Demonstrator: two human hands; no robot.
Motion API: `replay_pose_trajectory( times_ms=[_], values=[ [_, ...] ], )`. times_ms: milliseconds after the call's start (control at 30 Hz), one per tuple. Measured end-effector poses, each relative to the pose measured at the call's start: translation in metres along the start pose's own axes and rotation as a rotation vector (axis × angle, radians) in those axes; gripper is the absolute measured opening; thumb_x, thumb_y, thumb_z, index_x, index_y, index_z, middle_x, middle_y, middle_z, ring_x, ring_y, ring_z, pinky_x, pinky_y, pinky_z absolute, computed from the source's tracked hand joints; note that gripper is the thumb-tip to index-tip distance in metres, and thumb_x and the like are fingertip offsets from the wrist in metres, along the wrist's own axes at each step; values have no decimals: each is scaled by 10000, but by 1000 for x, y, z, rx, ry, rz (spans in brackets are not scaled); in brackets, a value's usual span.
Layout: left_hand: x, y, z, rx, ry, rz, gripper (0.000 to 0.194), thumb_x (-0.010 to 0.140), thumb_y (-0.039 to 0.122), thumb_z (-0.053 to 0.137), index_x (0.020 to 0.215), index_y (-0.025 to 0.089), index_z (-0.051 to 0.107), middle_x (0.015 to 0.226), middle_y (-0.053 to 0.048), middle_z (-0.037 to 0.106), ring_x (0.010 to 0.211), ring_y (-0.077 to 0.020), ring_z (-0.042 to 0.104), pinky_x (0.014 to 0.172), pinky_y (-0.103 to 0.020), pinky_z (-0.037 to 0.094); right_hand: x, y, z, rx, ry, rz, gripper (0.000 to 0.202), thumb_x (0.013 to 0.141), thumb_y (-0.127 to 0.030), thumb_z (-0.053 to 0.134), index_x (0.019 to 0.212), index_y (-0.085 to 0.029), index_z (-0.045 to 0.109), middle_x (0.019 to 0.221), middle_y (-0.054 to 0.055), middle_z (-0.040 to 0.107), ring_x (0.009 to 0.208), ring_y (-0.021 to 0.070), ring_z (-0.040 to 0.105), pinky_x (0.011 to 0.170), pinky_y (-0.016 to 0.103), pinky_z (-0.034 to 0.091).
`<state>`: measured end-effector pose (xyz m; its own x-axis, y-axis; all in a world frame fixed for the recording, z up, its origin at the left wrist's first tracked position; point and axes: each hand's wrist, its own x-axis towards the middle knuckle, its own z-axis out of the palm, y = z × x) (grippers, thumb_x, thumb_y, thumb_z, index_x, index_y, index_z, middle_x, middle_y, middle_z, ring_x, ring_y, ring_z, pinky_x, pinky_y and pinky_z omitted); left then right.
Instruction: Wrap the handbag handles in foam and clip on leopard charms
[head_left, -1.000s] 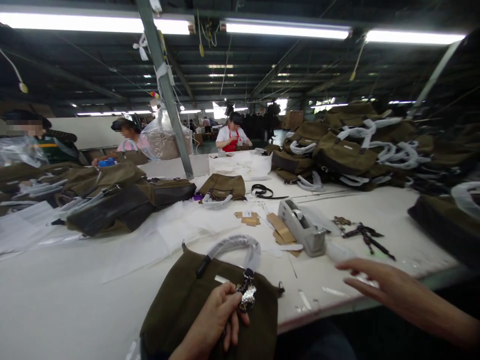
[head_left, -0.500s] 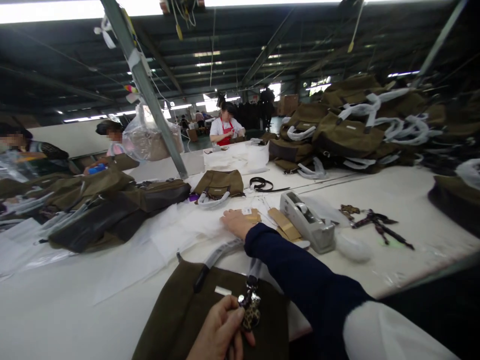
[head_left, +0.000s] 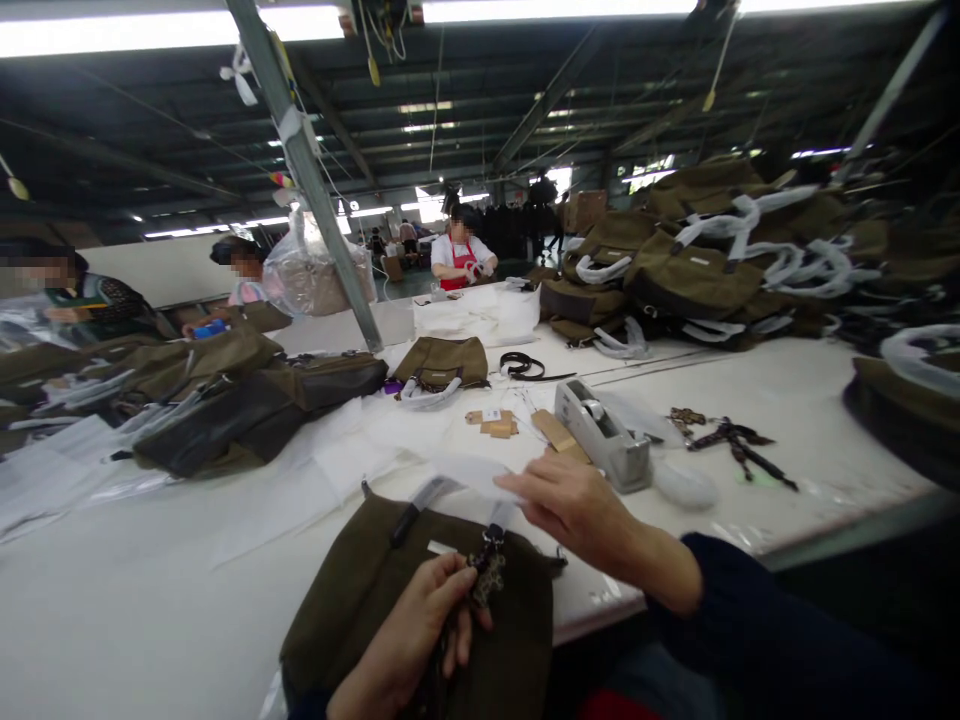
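Note:
An olive-green handbag point(head_left: 352, 590) lies in front of me at the table's near edge, its handles wrapped in clear film. My left hand point(head_left: 420, 625) is closed on a dangling bag charm point(head_left: 489, 575) that hangs by the handle base over the bag's front. Above the bag, my right hand point(head_left: 577, 500) pinches a thin white sheet point(head_left: 469, 470), which is blurred and stretches out to the left of the fingertips. A small pale label point(head_left: 441, 547) shows on the bag beside my left hand.
A grey tape dispenser point(head_left: 604, 435), brown card tags point(head_left: 495, 420) and several dark charms point(head_left: 731, 440) lie beyond my right hand. Piled handbags point(head_left: 690, 280) stand at the back right, more bags point(head_left: 262, 410) at left. A co-worker point(head_left: 459, 250) in a red apron works across the table.
My right hand has come back from the far side of the bag toward me, now with a thin white sheet in its fingers. The left hand keeps its hold on the charm.

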<state>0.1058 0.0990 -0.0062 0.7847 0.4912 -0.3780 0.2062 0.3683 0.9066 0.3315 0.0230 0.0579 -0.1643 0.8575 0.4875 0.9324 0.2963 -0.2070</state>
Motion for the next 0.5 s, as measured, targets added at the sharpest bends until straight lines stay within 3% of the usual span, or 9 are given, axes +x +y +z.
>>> replay_pose_trajectory(
  times_ms=[100, 200, 333, 500],
  values=[
    [1, 5, 0, 69, -12, -28, 405, 816, 565, 615, 810, 169, 528, 550, 4, 621, 336, -56, 422, 333, -159, 251, -58, -40, -16, -74, -87, -170, 274, 953, -193, 459, 1179, -210, 613, 784, 41, 630, 697, 170, 545, 637, 310, 369],
    [6, 19, -1, 172, -14, -30, 418, 805, 569, 616, 746, 163, 538, 457, 40, 530, 321, -45, 366, 347, -165, 211, -93, -73, -19, -59, -218, -190, 165, 918, -177, 561, 1069, -219, 614, 791, 13, 637, 658, 163, 532, 607, 321, 377],
    [14, 48, 0, 385, -35, -55, 437, 781, 566, 603, 705, 136, 574, 551, 1, 591, 325, -30, 363, 348, -179, 195, -106, -106, -11, -16, -291, -181, 115, 842, -213, 688, 923, -223, 607, 778, -14, 637, 641, 176, 547, 576, 322, 424],
    [24, 80, 6, 564, -50, -156, 454, 793, 541, 603, 609, 127, 614, 433, 2, 527, 308, -52, 364, 354, -195, 208, -95, -136, 17, -97, -136, -142, 80, 817, -199, 662, 759, -202, 608, 684, -1, 611, 563, 182, 531, 512, 339, 445]
  ],
)
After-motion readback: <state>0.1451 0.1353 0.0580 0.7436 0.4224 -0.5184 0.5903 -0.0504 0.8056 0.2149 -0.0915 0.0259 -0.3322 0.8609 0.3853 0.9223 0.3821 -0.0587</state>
